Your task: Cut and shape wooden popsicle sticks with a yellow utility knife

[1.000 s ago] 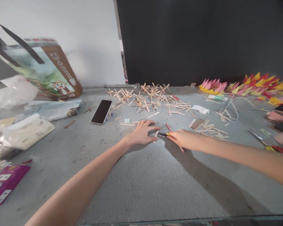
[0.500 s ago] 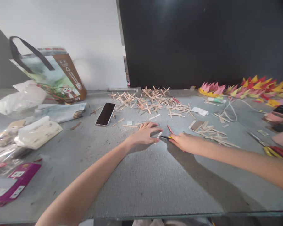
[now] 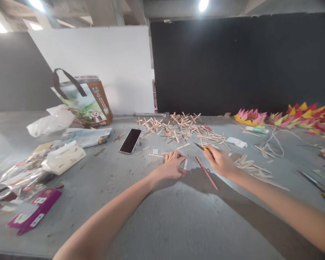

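My left hand [image 3: 172, 166] rests low on the grey table, its fingers bent around a short pale wooden stick [image 3: 185, 164] by the fingertips; whether it grips the stick is unclear. My right hand [image 3: 218, 160] is closed around a yellow-and-black tool [image 3: 202, 147] with a dark pointed tip, which points left over the table. Between the hands and slightly nearer lies a red patterned pencil [image 3: 207, 173]. Beyond them is a heap of wooden sticks [image 3: 176, 127], and more loose sticks [image 3: 253, 168] lie right of my right hand.
A phone [image 3: 130, 141] lies left of the sticks. At the left are a printed bag [image 3: 89, 103], plastic packets [image 3: 63, 157] and a purple pouch [image 3: 36, 211]. Paper crowns [image 3: 250, 117], a white cable [image 3: 280, 146], a glue tube [image 3: 257, 129] and scissors [image 3: 314, 182] are at the right.
The view has tilted up. My right hand has lifted the tool away from the short stick, up and to the right. The red pencil now shows fully on the table.
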Motion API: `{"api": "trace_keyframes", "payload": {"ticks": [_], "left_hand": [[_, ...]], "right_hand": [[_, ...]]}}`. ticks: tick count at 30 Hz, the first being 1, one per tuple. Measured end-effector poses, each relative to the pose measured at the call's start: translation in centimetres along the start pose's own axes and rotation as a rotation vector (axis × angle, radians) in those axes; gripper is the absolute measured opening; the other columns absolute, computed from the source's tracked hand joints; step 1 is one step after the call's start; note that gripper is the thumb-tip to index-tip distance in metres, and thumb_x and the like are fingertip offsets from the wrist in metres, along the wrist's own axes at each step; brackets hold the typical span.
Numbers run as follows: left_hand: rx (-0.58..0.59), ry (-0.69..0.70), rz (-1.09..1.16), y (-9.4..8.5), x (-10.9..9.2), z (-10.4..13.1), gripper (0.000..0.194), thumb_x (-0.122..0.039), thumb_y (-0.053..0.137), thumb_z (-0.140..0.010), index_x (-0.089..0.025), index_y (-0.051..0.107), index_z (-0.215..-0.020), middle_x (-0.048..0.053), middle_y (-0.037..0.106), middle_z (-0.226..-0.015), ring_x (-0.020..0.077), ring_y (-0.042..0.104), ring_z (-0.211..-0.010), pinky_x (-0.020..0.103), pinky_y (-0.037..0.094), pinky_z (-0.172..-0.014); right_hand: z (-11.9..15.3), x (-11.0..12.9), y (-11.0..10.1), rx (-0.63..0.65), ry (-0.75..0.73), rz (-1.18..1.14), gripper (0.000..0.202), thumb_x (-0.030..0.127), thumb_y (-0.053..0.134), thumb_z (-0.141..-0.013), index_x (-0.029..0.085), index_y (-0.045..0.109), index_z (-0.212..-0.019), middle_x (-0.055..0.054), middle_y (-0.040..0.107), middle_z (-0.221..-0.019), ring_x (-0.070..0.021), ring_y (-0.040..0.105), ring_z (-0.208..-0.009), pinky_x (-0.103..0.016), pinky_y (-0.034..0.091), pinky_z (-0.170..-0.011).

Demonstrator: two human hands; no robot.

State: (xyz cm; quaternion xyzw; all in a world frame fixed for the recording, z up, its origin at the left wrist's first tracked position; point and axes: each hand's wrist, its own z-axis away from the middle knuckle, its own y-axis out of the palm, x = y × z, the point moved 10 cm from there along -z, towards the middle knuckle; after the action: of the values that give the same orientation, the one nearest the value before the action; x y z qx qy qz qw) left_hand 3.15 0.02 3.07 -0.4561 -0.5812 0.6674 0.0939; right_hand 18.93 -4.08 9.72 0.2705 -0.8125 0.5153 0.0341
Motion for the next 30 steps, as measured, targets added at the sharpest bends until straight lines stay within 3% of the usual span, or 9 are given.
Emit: {"api": "trace_keyframes", "payload": {"ticks": [5,9,12,14,21,23,26,30], "left_hand": [[0.012,0.0,0.01,-0.5,0.9,-0.2,0.055,-0.044,0.077,-0.081,-0.028,0.062,-0.132,0.01,0.052,-0.132,0.0341,0.044,-0.127,0.052,0.035,-0.109],[-0.007,-0.006,0.036,-0.5,1.0,-0.2,0.04,-0.043,0.076,-0.079,-0.022,0.064,-0.112,0.01,0.055,-0.123,0.0321,0.049,-0.117,0.049,0.04,-0.102],[-0.026,0.008,0.068,-0.5,0.8,-0.2,0.048,-0.04,0.075,-0.078,-0.023,0.061,-0.121,0.011,0.054,-0.127,0.0329,0.048,-0.118,0.051,0.041,-0.101],[-0.021,-0.005,0.08,-0.4,0.9,-0.2,0.046,-0.039,0.076,-0.077,-0.024,0.064,-0.118,0.011,0.053,-0.126,0.034,0.048,-0.12,0.051,0.041,-0.102],[-0.05,-0.035,0.198,-1.1,1.6,-0.7,0.051,-0.032,0.082,-0.07,-0.021,0.061,-0.116,0.011,0.06,-0.125,0.0338,0.052,-0.121,0.052,0.041,-0.104],[-0.082,-0.001,0.282,-1.4,1.4,-0.8,0.05,-0.028,0.081,-0.072,-0.021,0.059,-0.116,0.009,0.064,-0.116,0.0291,0.057,-0.113,0.047,0.043,-0.101],[-0.049,0.03,0.509,-0.7,1.1,-0.8,0.053,-0.023,0.072,-0.08,-0.022,0.051,-0.129,0.002,0.067,-0.096,0.0184,0.063,-0.087,0.034,0.049,-0.084],[-0.056,-0.03,0.706,0.1,1.4,-0.7,0.054,-0.024,0.063,-0.089,-0.025,0.042,-0.138,-0.004,0.066,-0.075,0.0135,0.061,-0.068,0.027,0.048,-0.071]], "right_hand": [[-1.0,0.9,1.7,-0.104,-0.107,-0.133,0.027,0.039,0.034,-0.111,0.021,0.053,-0.119,-0.001,0.066,-0.076,-0.0197,0.065,-0.063,-0.03,0.045,-0.064],[-0.7,1.7,4.0,-0.025,-0.251,-0.178,0.024,0.032,0.036,-0.11,0.024,0.053,-0.127,-0.007,0.068,-0.098,-0.0209,0.067,-0.084,-0.032,0.051,-0.077],[-0.4,1.6,5.1,0.04,-0.299,-0.196,0.029,0.029,0.043,-0.109,0.026,0.053,-0.136,-0.007,0.064,-0.105,-0.0213,0.064,-0.092,-0.034,0.052,-0.083],[-0.4,1.3,5.3,0.04,-0.3,-0.223,0.036,0.027,0.047,-0.108,0.029,0.052,-0.144,-0.007,0.062,-0.105,-0.0209,0.063,-0.092,-0.035,0.053,-0.084],[-0.5,0.5,3.7,-0.137,-0.274,-0.316,0.048,0.022,0.049,-0.107,0.034,0.05,-0.153,-0.006,0.06,-0.1,-0.0208,0.06,-0.089,-0.035,0.052,-0.082],[-0.5,0.2,3.6,-0.143,-0.251,-0.328,0.046,0.024,0.049,-0.107,0.033,0.052,-0.152,-0.006,0.06,-0.099,-0.0208,0.06,-0.088,-0.035,0.053,-0.081],[-0.5,-0.3,3.8,-0.123,-0.196,-0.33,0.044,0.027,0.046,-0.108,0.031,0.053,-0.151,-0.007,0.061,-0.1,-0.0216,0.061,-0.089,-0.037,0.053,-0.083],[-0.7,-1.4,3.9,-0.136,-0.09,-0.331,0.04,0.033,0.041,-0.109,0.027,0.055,-0.146,-0.01,0.066,-0.109,-0.0239,0.065,-0.096,-0.039,0.055,-0.089]]}}
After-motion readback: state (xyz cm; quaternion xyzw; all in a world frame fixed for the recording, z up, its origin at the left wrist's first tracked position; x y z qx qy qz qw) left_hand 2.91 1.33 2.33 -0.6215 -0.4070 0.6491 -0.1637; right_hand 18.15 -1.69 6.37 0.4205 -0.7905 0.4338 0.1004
